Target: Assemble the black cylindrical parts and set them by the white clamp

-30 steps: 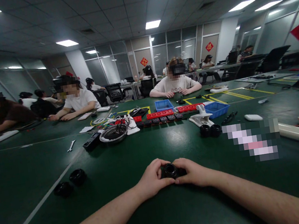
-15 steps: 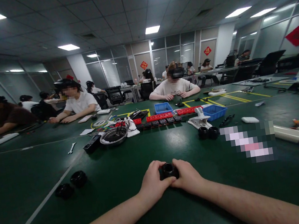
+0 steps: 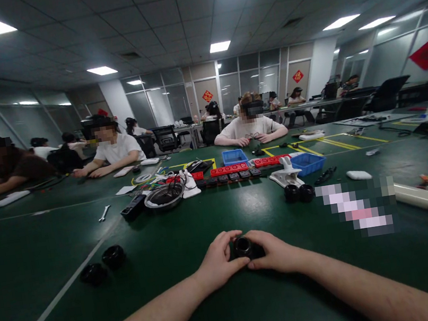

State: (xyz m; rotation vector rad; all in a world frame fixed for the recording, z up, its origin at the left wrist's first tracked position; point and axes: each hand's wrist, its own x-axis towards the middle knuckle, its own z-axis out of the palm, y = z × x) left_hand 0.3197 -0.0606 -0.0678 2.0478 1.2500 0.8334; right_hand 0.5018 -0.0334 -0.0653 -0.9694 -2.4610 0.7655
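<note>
A black round part (image 3: 243,244) with a hole in its top stands on the green table in front of me; its exact kind is unclear. My left hand (image 3: 217,259) curves around its left side, thumb in front and fingers behind. From the right, my right hand (image 3: 274,250) reaches around it, fingertips at the top edge and thumb low at the front, with a dark gap before the palm. Two similar black parts, one (image 3: 93,274) nearer and another (image 3: 113,256) beside it, lie to the left. Another pair of black round parts (image 3: 292,193) sits at the right.
Farther back are a round metal pan (image 3: 163,197) with cables, red strips (image 3: 229,169), blue bins (image 3: 308,163) and a white clamp stand (image 3: 286,172). A wrench (image 3: 104,214) lies left; a cream cylinder (image 3: 416,195) lies right. Across the table sits a person (image 3: 250,129).
My right hand has loosened and shifted slightly right, its thumb moving away from the left thumb. The black part remains between both hands. The view has tilted slightly.
</note>
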